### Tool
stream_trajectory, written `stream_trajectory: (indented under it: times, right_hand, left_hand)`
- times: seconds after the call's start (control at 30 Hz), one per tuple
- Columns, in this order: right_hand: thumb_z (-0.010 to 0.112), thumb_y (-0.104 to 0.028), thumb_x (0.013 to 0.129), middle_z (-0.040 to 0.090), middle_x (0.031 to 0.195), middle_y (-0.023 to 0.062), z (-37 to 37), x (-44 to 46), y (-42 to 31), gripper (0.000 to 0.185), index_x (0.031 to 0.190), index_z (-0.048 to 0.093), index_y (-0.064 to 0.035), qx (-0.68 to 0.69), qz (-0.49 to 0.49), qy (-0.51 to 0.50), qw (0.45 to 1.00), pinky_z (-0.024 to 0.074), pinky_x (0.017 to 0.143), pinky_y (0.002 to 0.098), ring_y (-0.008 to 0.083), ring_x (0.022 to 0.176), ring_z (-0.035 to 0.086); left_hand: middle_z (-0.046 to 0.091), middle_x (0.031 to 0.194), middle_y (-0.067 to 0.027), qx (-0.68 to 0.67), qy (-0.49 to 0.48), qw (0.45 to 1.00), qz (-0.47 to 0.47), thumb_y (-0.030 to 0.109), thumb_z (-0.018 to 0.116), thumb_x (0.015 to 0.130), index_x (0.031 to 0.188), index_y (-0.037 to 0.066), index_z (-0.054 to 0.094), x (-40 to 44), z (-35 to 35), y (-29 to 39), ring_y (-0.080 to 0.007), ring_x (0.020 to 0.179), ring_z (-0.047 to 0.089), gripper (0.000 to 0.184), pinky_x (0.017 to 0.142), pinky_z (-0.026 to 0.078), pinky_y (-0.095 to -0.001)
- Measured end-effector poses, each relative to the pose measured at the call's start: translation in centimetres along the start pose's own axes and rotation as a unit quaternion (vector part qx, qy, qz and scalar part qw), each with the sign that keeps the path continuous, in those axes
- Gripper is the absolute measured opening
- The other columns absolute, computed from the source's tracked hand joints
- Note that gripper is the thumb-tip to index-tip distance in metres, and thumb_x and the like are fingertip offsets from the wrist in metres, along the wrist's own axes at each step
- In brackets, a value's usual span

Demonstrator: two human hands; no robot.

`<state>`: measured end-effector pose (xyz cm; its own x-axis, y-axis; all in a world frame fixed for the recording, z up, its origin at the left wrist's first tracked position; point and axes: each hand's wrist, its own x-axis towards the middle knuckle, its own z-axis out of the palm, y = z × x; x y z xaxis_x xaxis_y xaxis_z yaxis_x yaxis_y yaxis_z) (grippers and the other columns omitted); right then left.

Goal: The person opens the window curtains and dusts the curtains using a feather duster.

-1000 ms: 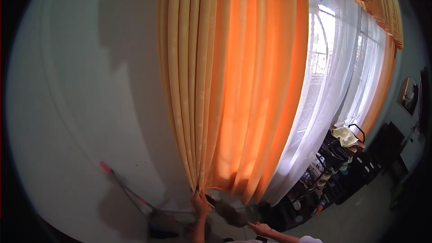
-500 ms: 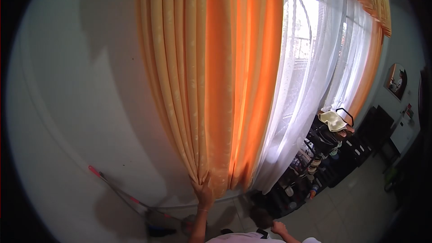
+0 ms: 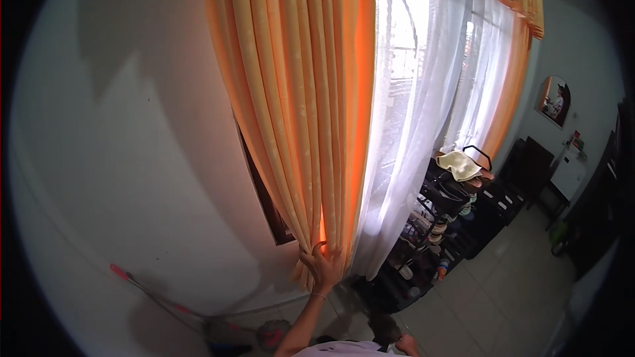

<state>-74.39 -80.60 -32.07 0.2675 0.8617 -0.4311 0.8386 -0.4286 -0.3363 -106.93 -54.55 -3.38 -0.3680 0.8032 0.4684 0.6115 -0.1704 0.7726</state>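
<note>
At six o'clock our outstretched left hand point(image 3: 323, 268) clutches one curtain point(image 3: 291, 106); at five, our right hand point(image 3: 407, 345) grips one duster point(image 3: 383, 328).

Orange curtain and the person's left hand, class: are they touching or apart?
Touching: the head view shows the left hand clasping the gathered lower folds of the orange curtain.

Tall orange curtain point(image 3: 291, 99) in pleats, narrower toward the bottom, a dark fuzzy object point(image 3: 382, 326) below right.
</note>
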Motion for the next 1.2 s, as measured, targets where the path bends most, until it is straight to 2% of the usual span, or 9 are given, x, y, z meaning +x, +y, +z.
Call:
stream_trajectory:
  times: [0.23, 0.37, 0.5, 0.57, 0.73, 0.77, 0.87, 1.0, 1.2]
  right_hand:
    - [0.060, -0.033, 0.089, 0.067, 0.083, 0.0203, 1.5, -2.7, 2.6, 0.033, 0.106, 0.064, -0.0060, 0.061, -0.026, 0.088, 0.994, 0.0510, 0.069, 0.0473, 0.0413, 0.078, 0.064]
    - [0.057, -0.036, 0.093, 0.066, 0.081, 0.0210, 4.2, -2.9, 5.4, 0.035, 0.107, 0.063, -0.0046, 0.067, -0.140, 0.193, 0.969, 0.0499, 0.066, 0.0482, 0.0433, 0.075, 0.062]
    - [0.057, -0.036, 0.092, 0.067, 0.092, 0.0247, -1.2, -5.1, 1.2, 0.037, 0.108, 0.065, -0.0033, 0.082, -0.018, 0.044, 0.995, 0.0489, 0.076, 0.0490, 0.0461, 0.088, 0.061]
    - [0.058, -0.036, 0.091, 0.067, 0.094, 0.0242, -1.6, -4.8, 0.9, 0.037, 0.104, 0.068, -0.0030, 0.110, -0.170, 0.130, 0.971, 0.0489, 0.076, 0.0487, 0.0468, 0.087, 0.061]
    - [0.061, -0.036, 0.089, 0.067, 0.091, 0.0231, -6.7, -3.4, -3.7, 0.036, 0.106, 0.067, -0.0053, 0.122, -0.215, 0.041, 0.968, 0.0493, 0.071, 0.0500, 0.0442, 0.084, 0.062]
    - [0.061, -0.035, 0.088, 0.067, 0.089, 0.0222, -7.9, -3.6, -4.8, 0.035, 0.108, 0.066, -0.0061, 0.116, -0.251, 0.009, 0.961, 0.0493, 0.069, 0.0505, 0.0431, 0.081, 0.063]
    - [0.063, -0.032, 0.088, 0.067, 0.081, 0.0206, -8.8, -2.0, -5.5, 0.031, 0.106, 0.064, -0.0062, 0.030, -0.342, 0.011, 0.939, 0.0492, 0.064, 0.0495, 0.0420, 0.072, 0.063]
    - [0.064, -0.028, 0.088, 0.064, 0.072, 0.0192, -11.1, -0.9, -8.9, 0.024, 0.097, 0.063, -0.0066, 0.004, -0.412, 0.050, 0.910, 0.0484, 0.057, 0.0473, 0.0404, 0.061, 0.061]
    - [0.064, -0.027, 0.091, 0.055, 0.059, 0.0154, -15.1, -0.5, -18.5, 0.021, 0.087, 0.057, -0.0065, 0.138, -0.513, 0.093, 0.842, 0.0443, 0.050, 0.0414, 0.0331, 0.049, 0.055]
  left_hand:
    - [0.032, 0.128, -0.0293, -0.007, 0.024, 0.999, 0.038, 0.037, 0.063, 0.092, 0.117, -0.009, 0.050, 1.4, 1.9, -0.8, -0.0457, 0.122, 0.034, 0.053, 0.104, 0.029, -0.0518]
    - [0.043, 0.120, -0.0261, -0.072, 0.023, 0.996, 0.050, 0.026, 0.052, 0.099, 0.108, -0.010, 0.058, 1.7, 0.2, -1.6, -0.0419, 0.114, 0.043, 0.037, 0.102, 0.033, -0.0491]
    - [0.052, 0.106, -0.0253, -0.044, 0.009, 0.998, 0.045, 0.014, 0.050, 0.098, 0.110, -0.006, 0.062, 1.4, -1.4, -5.6, -0.0417, 0.101, 0.052, 0.026, 0.088, 0.042, -0.0452]
    - [0.053, 0.105, -0.0258, -0.032, 0.044, 0.998, 0.038, 0.012, 0.050, 0.098, 0.110, -0.006, 0.062, 0.8, -2.7, -8.0, -0.0421, 0.099, 0.052, 0.025, 0.087, 0.042, -0.0459]
    - [0.054, 0.110, -0.0281, -0.092, 0.139, 0.986, 0.026, 0.008, 0.048, 0.098, 0.120, -0.004, 0.053, -0.1, -8.8, -10.4, -0.0450, 0.104, 0.053, 0.025, 0.091, 0.043, -0.0498]
    - [0.055, 0.112, -0.0272, -0.080, 0.210, 0.972, 0.062, 0.008, 0.048, 0.099, 0.123, 0.000, 0.051, -0.1, -9.3, -11.1, -0.0452, 0.106, 0.053, 0.026, 0.096, 0.042, -0.0510]
    - [0.055, 0.114, -0.0243, 0.059, 0.224, 0.955, 0.187, 0.001, 0.049, 0.095, 0.119, 0.003, 0.056, -0.2, -12.8, -13.2, -0.0433, 0.108, 0.053, 0.025, 0.100, 0.040, -0.0506]
    - [0.056, 0.116, -0.0221, 0.106, 0.097, 0.986, 0.084, -0.003, 0.049, 0.090, 0.113, 0.006, 0.062, -0.5, -16.5, -14.8, -0.0420, 0.107, 0.054, 0.027, 0.100, 0.039, -0.0511]
    - [0.056, 0.102, -0.0200, -0.041, 0.141, 0.988, -0.040, 0.003, 0.050, 0.088, 0.107, 0.005, 0.066, 0.3, -18.8, -11.7, -0.0410, 0.097, 0.055, 0.025, 0.092, 0.043, -0.0497]
